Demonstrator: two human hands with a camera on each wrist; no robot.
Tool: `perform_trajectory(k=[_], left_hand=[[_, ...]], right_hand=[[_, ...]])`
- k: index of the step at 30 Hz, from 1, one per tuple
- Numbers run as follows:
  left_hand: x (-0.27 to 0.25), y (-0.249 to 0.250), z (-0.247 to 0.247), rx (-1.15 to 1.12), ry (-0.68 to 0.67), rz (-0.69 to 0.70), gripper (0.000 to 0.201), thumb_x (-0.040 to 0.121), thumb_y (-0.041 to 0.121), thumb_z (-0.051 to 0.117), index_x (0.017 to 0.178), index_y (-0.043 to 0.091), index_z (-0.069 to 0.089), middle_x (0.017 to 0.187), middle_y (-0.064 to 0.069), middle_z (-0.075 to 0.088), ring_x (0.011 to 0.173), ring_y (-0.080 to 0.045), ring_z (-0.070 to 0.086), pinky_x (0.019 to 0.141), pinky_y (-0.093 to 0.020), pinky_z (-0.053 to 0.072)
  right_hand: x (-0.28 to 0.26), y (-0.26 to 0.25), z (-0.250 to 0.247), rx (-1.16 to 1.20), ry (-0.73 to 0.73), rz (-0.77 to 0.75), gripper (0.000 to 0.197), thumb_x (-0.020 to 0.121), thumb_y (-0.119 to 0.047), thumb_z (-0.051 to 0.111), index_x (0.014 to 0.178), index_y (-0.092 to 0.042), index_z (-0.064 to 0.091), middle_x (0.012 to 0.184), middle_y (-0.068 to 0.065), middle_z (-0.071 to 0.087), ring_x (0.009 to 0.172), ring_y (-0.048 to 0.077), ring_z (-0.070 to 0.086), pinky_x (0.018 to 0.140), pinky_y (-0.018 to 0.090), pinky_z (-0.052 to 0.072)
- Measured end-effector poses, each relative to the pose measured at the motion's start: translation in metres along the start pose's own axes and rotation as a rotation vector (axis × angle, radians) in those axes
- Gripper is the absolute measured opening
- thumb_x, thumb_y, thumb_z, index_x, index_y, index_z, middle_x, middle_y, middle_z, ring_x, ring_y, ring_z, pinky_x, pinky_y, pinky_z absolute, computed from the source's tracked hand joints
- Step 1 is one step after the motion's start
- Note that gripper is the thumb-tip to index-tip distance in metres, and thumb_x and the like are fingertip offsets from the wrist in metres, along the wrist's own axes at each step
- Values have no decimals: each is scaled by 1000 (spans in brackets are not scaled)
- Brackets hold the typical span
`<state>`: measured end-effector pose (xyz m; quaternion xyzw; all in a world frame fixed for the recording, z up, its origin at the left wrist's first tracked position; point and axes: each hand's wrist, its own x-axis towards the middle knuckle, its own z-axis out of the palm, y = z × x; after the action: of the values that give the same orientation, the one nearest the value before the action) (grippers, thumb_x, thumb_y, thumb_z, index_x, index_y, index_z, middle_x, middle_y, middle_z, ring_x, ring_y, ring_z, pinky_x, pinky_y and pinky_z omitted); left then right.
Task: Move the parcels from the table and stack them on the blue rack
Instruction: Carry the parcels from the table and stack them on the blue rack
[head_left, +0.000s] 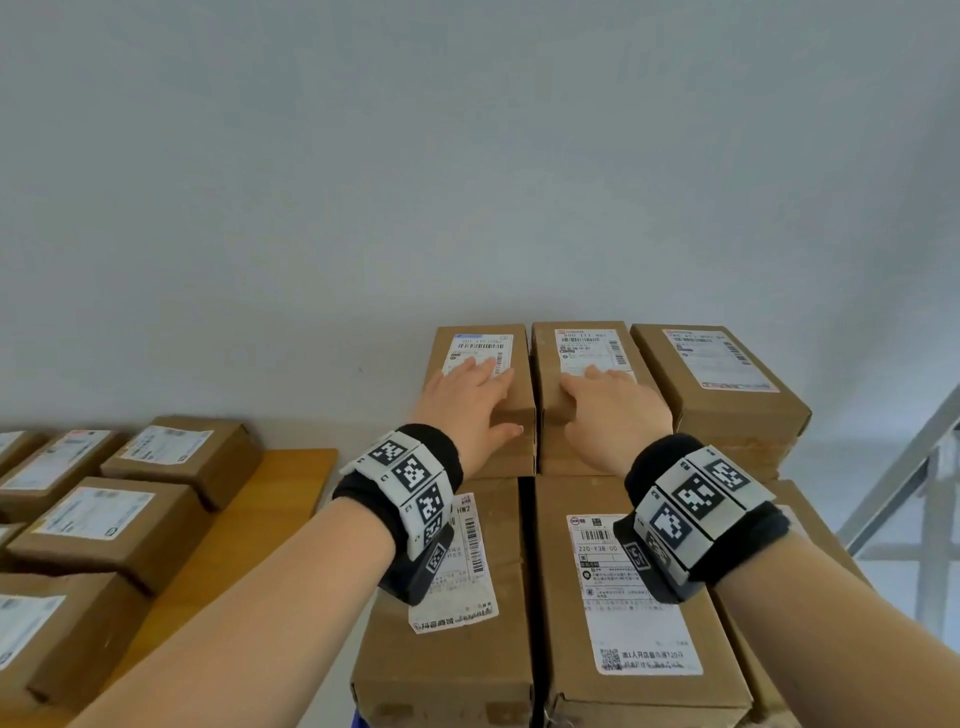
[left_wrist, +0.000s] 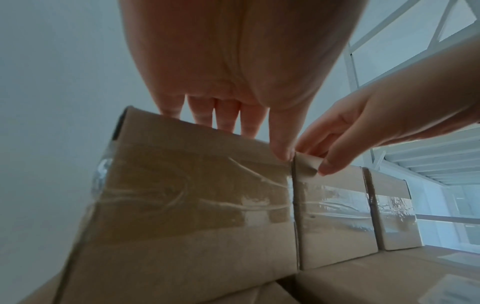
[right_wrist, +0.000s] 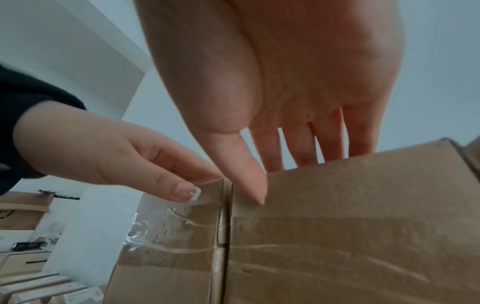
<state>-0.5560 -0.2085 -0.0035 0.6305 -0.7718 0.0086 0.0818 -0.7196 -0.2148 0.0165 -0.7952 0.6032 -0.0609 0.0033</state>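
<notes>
- Both my hands lie flat, fingers straight: left hand (head_left: 470, 402) on left parcel (head_left: 483, 415), right hand (head_left: 615, 410) on middle parcel (head_left: 582, 395).
- Those parcels top the stack; more remain on table (head_left: 249, 525).

This looks like a parcel depot or stockroom. Taped cardboard parcels (head_left: 584, 395) with printed shipping labels (head_left: 635, 592) sit stacked at 12 o'clock against a bare pale wall (head_left: 467, 156), more cover a wooden counter (head_left: 249, 525) at 9 o'clock, and white metal racking (left_wrist: 415, 152) stands at 3 o'clock.

Black wristbands (head_left: 441, 447) with white coded tags (head_left: 410, 475)
</notes>
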Motion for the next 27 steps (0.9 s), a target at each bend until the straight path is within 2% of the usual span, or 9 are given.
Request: perform_trajectory(k=[4,8,11,13,15,18,20,22,27], left_hand=[[2,7,3,-36,-7,-2,60,95,45,40,148,23,21,155,-1,20,143,-20,14,117,-43,15],[1,11,-3,-36,26,5,51,96,44,40,142,22,34,148,-1,34,137,-19,28,113,-43,23],[1,16,-6,-16,21,-21,49,93,47,42,136,22,41,140,0,43,130,-20,38,109,-43,30],[2,18,-6,-5,18,-38,51,91,52,43,133,22,42,134,1,48,124,-20,44,104,-44,36],[5,20,-5,2,18,-55,54,89,56,43,133,23,41,130,1,50,120,-20,46,100,-45,39],[8,25,-2,45,-20,-72,64,88,60,42,144,37,21,130,-2,45,119,-23,45,97,-51,40],[8,27,1,81,-31,-86,64,88,62,41,144,43,16,130,-3,41,121,-24,41,98,-54,37],[8,28,4,93,-22,-103,61,89,60,40,143,43,20,132,-3,39,125,-24,38,101,-55,33],[9,28,7,74,-8,-108,57,91,56,40,143,42,22,134,-1,39,127,-24,35,103,-57,30]], right_hand=[[0,4,3,21,14,-6,42,89,-22,44,131,-24,43,126,2,50,120,25,43,98,39,39],[1,9,6,57,17,-17,46,92,-27,44,138,-26,40,133,1,48,126,24,40,105,39,34],[-1,17,2,242,17,-20,47,92,-29,50,138,-22,43,137,2,48,129,22,40,108,37,33],[-4,27,-5,391,38,4,55,90,-28,56,141,-21,39,147,4,39,137,21,33,112,35,27],[-5,40,-12,321,65,37,64,87,-32,61,144,-24,34,154,7,26,143,26,19,116,41,16],[-7,61,-14,149,-17,137,72,82,-41,64,145,-34,29,156,8,16,144,35,6,115,51,4],[-8,69,-10,131,-56,159,68,82,-45,63,142,-36,32,151,9,26,141,38,12,115,55,7],[-10,72,-4,116,-53,142,64,84,-48,60,141,-36,33,141,7,37,137,36,22,115,54,12],[-10,75,7,91,17,118,60,88,-47,53,142,-35,30,139,5,39,140,36,20,116,51,11]])
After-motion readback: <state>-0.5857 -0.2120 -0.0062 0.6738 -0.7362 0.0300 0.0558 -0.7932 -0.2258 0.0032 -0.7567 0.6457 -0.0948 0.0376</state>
